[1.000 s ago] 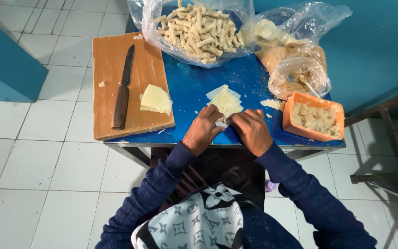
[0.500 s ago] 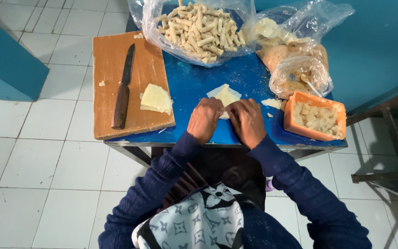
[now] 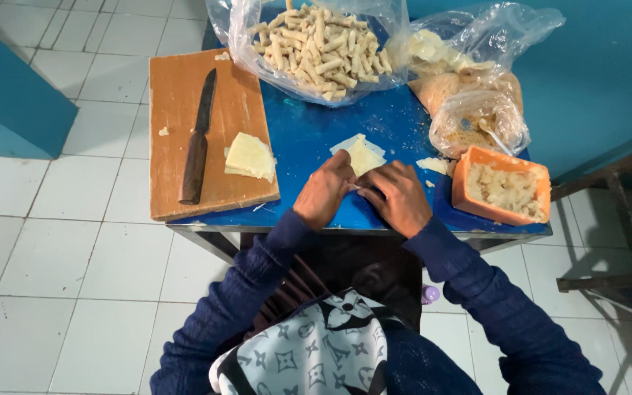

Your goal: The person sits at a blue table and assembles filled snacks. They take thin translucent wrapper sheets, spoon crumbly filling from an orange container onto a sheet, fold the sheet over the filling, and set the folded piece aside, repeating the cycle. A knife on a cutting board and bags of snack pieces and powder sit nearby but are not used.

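My left hand (image 3: 325, 189) and my right hand (image 3: 400, 196) are side by side on the blue table (image 3: 301, 132), fingers curled together over a small pale wrapper piece that is mostly hidden under them. Just beyond my fingers lies a stack of thin pale square wrappers (image 3: 360, 153). An orange tub of white filling (image 3: 500, 187) stands right of my right hand.
A wooden cutting board (image 3: 206, 139) at the left carries a dark knife (image 3: 197, 143) and more pale sheets (image 3: 250, 156). A clear bag of several rolled sticks (image 3: 316, 47) sits at the back, other plastic bags (image 3: 469, 88) at the right. Tiled floor surrounds the table.
Both hands have slid slightly forward over the wrapper and closed in together; the view has shifted a little.
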{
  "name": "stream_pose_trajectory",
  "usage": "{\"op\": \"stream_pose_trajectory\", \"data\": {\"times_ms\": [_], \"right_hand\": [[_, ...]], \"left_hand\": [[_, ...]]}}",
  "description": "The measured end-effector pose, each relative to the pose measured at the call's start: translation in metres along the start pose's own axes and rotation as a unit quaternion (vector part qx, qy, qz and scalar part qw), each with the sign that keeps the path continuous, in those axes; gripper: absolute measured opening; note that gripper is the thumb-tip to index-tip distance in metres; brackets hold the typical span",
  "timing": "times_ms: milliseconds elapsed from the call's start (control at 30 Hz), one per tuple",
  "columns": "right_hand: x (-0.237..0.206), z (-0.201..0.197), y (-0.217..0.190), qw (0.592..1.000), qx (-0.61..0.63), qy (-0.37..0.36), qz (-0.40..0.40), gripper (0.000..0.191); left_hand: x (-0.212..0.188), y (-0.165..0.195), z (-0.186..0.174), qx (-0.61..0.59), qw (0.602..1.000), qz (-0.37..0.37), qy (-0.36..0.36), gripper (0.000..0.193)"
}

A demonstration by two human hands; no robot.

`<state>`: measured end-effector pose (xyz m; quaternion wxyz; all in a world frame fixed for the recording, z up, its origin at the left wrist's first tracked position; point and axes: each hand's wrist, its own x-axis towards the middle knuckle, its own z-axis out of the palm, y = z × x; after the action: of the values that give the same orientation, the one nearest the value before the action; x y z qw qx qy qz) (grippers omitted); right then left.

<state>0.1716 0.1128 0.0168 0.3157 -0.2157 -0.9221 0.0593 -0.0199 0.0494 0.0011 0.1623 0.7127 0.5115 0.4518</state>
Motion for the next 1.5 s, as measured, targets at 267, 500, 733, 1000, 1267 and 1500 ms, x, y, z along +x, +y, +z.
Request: {"op": "stream_pose_trajectory", "data": {"times_ms": [267,500,733,1000,1267,1500], "right_hand": [[0.008,0.007,0.013,0.997,0.062,-0.01,0.051,0.011],[0.004,0.006,0.002,0.999,0.028,0.024,0.039,0.014],[0.005,0.007,-0.01,0.994,-0.1,0.037,-0.003,0.013],[-0.005,0.017,-0.026,0.95,-0.311,-0.019,0.029,0.041],[0.028,0.019,0.004,0.971,-0.228,-0.029,0.06,0.053],[0.037,0.014,0.021,0.999,-0.011,-0.04,0.033,0.061]], "left_hand": [[0.007,-0.007,-0.005,-0.004,1.0,-0.008,-0.015,0.012],[0.012,-0.014,-0.001,0.002,1.0,0.012,0.013,0.004],[0.005,-0.008,-0.006,0.02,1.0,0.023,0.007,0.017],[-0.006,0.002,0.004,0.047,0.992,-0.073,0.095,0.024],[0.0,-0.004,0.009,0.078,0.986,-0.095,0.113,0.041],[-0.001,-0.008,0.011,0.063,0.987,-0.098,0.112,0.044]]}}
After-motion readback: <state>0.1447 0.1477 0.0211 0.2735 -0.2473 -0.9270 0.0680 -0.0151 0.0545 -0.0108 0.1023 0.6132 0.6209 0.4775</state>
